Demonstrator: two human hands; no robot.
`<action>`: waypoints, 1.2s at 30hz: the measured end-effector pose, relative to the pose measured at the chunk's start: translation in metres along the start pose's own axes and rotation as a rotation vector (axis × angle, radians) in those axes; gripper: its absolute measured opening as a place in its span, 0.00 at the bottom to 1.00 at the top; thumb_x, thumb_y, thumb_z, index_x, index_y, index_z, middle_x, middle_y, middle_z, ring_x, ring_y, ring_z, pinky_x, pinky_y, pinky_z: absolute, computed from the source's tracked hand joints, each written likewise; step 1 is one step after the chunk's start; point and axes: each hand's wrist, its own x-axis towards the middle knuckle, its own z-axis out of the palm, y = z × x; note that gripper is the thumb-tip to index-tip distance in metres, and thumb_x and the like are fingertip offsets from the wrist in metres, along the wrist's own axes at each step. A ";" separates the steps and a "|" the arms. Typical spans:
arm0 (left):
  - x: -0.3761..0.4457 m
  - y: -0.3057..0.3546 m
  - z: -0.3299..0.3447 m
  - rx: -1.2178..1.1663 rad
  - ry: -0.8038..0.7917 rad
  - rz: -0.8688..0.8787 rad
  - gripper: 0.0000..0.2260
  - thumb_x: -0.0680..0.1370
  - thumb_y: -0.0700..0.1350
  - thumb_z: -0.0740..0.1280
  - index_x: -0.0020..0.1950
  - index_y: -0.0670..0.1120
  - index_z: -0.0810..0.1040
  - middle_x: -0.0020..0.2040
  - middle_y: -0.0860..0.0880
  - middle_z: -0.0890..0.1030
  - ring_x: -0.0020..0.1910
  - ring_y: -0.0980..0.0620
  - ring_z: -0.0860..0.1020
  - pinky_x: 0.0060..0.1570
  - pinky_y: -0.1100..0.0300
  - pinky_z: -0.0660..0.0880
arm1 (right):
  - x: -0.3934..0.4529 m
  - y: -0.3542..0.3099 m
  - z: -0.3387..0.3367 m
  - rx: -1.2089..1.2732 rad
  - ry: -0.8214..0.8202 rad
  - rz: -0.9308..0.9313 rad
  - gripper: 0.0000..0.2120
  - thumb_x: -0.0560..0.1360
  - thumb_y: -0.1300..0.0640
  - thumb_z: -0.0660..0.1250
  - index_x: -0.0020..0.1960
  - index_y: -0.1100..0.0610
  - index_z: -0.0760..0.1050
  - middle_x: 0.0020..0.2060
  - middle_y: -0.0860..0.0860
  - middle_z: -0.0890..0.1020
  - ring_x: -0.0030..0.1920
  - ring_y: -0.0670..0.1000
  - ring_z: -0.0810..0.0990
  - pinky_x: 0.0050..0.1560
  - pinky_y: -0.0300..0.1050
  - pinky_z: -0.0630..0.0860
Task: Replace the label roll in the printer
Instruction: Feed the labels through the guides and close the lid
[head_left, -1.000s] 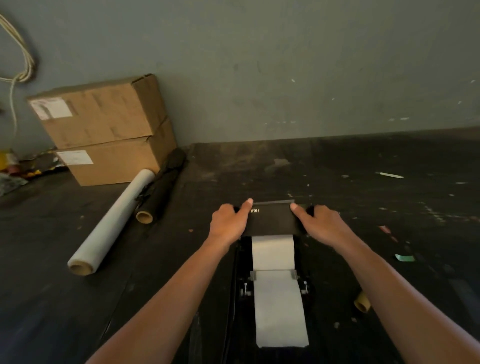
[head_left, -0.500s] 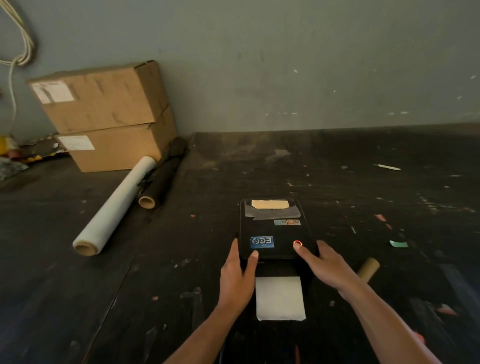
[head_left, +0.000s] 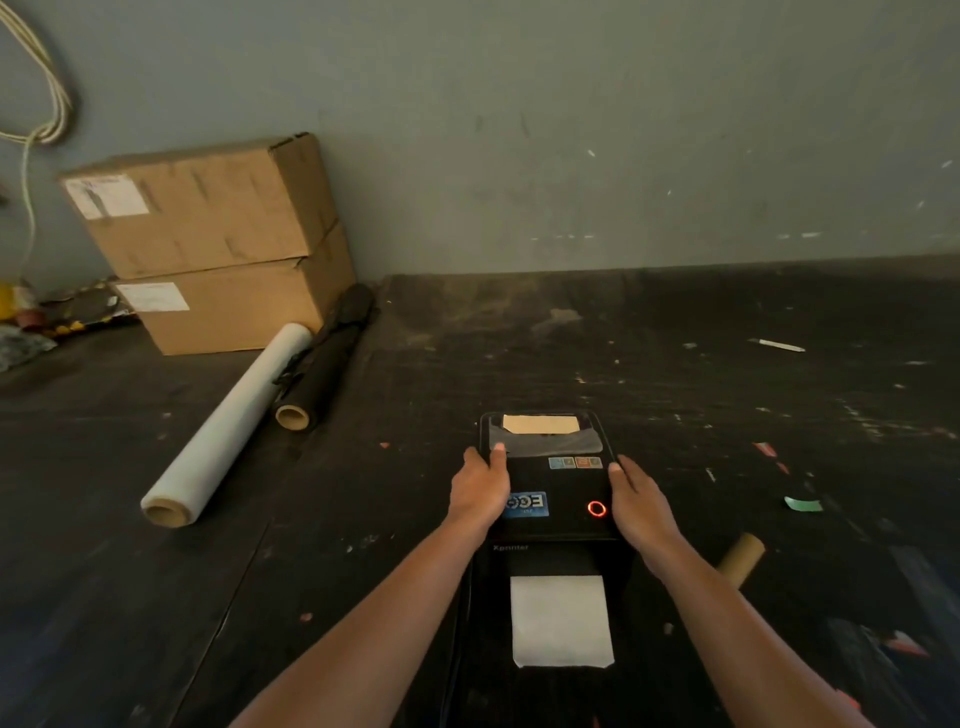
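Head view: black label printer (head_left: 550, 483) low and centre on a dark, scuffed work surface (head_left: 675, 374), lid down. Left hand (head_left: 480, 488) flat on the printer's left edge, fingers stretched forward and together, palm pressed against the lid, thumb tip reaching the grey window (head_left: 545, 440) at the far end; nothing gripped. Right hand (head_left: 636, 501) laid along the printer's right edge in the same way, fingers extended, loosely spread, resting on the casing rather than closed round it. Through the window, a tan strip of the label roll (head_left: 540, 423) inside the printer. On the lid, a blue sticker (head_left: 527, 504) just beside the left hand, a red glowing ring button (head_left: 597, 508) just beside the right hand, a row of small coloured stickers (head_left: 575, 462) between window and button. White label paper (head_left: 560, 621) hanging out of the slot at the printer's near side, lying flat on the dark surface. Empty cardboard core (head_left: 740, 558) right of the printer, partly behind the right forearm. Far left of the printer, a roll of clear stretch film (head_left: 228, 421) and a black roll (head_left: 324, 364) side by side, touching. Beyond these, two cardboard boxes (head_left: 218, 244) stacked against the grey wall (head_left: 571, 130). Small green scrap (head_left: 802, 503) right of the printer, well apart. Pale cords (head_left: 44, 93) hanging on the wall above the boxes, left.
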 end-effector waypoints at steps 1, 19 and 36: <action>0.001 -0.005 0.002 0.029 0.002 0.014 0.26 0.82 0.58 0.53 0.77 0.47 0.57 0.70 0.42 0.71 0.67 0.44 0.72 0.64 0.46 0.72 | 0.000 0.005 0.002 0.040 0.015 0.013 0.23 0.82 0.50 0.53 0.76 0.52 0.58 0.73 0.55 0.65 0.73 0.56 0.64 0.71 0.57 0.62; 0.002 -0.033 0.001 0.173 -0.034 0.259 0.30 0.83 0.53 0.55 0.79 0.50 0.42 0.79 0.47 0.58 0.76 0.46 0.60 0.74 0.46 0.61 | 0.007 0.025 0.004 -0.187 0.075 -0.188 0.23 0.82 0.54 0.54 0.76 0.52 0.57 0.70 0.55 0.71 0.67 0.53 0.72 0.66 0.54 0.72; -0.003 -0.046 -0.001 0.243 -0.042 0.324 0.30 0.83 0.54 0.55 0.79 0.51 0.43 0.80 0.50 0.53 0.77 0.48 0.57 0.74 0.48 0.58 | 0.003 0.030 0.004 -0.223 0.072 -0.258 0.23 0.82 0.53 0.54 0.76 0.50 0.57 0.51 0.52 0.79 0.38 0.46 0.79 0.42 0.43 0.78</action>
